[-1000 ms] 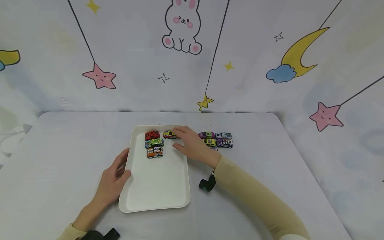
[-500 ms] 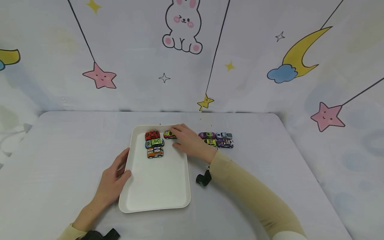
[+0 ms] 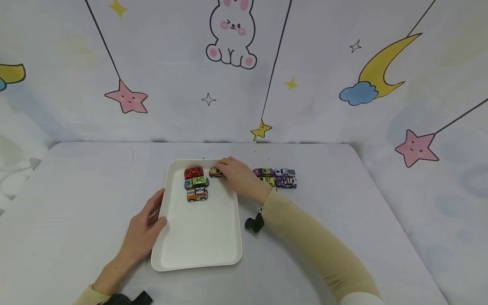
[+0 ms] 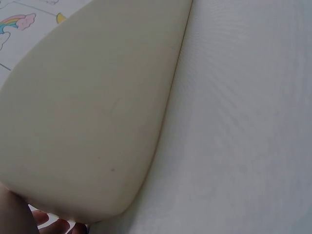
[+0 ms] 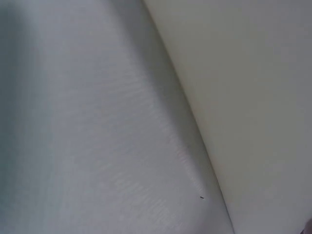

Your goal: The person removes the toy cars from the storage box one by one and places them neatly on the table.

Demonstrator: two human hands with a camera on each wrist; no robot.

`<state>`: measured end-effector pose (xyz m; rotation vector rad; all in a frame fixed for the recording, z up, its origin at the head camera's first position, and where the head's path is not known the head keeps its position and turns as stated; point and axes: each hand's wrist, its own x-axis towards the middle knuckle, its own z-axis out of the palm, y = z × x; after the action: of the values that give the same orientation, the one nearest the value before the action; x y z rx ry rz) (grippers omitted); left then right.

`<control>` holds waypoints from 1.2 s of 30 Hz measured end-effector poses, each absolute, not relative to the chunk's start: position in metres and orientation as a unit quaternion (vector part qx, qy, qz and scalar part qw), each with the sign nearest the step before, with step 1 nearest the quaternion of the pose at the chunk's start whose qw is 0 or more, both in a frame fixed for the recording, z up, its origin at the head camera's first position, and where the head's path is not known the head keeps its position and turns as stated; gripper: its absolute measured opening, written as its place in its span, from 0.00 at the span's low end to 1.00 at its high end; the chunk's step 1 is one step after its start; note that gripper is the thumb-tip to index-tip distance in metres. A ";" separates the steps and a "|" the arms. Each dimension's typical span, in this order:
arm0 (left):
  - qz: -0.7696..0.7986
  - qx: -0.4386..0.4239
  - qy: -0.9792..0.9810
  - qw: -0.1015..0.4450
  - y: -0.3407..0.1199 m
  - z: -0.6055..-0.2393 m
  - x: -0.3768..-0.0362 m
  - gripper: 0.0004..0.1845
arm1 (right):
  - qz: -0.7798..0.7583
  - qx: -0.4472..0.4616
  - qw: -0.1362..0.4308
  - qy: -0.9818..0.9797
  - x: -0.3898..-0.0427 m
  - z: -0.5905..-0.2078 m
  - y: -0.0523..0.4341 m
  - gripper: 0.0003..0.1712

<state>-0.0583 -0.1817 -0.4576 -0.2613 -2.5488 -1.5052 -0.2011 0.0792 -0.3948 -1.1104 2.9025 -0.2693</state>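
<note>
A white rectangular tray lies on the white-covered table. My left hand holds its left side, thumb at the rim and fingers along the outer wall. Over the tray's far right corner, my right hand pinches a yellow and red toy car, partly hidden under the fingers. To its left inside the tray stand a red toy car, a green and blue one and an orange one, in a column. Both wrist views are mostly filled by the tray's wall and the tablecloth.
Right of the tray, several more toy cars sit close together: a purple one, a silver-white one, a yellow one and a dark purple one. The right forearm crosses the table. Behind the table hangs a cartoon-printed backdrop.
My right hand's thumb has closed in on the yellow and red car, and the car has shifted slightly to the right. The right wrist has moved a little left. My left hand stays put.
</note>
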 end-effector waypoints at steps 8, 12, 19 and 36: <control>-0.511 -0.091 -0.851 0.087 -0.182 -0.459 -0.059 0.37 | -0.080 -0.356 -0.016 0.931 -0.202 -0.394 0.075 0.15; -0.508 -0.090 -0.852 0.087 -0.182 -0.458 -0.058 0.37 | -0.082 -0.356 -0.007 0.931 -0.199 -0.392 0.074 0.11; -0.499 -0.087 -0.857 0.090 -0.181 -0.458 -0.058 0.37 | -0.066 -0.361 0.008 0.930 -0.191 -0.388 0.075 0.09; -0.500 -0.081 -0.859 0.082 -0.181 -0.456 -0.057 0.37 | -0.103 -0.354 0.008 0.930 -0.170 -0.393 0.081 0.13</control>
<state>-0.0572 -0.1813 -0.4558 -0.2407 -2.5642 -1.4923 -0.1703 0.0809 -0.3932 -1.1060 2.9063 -0.3230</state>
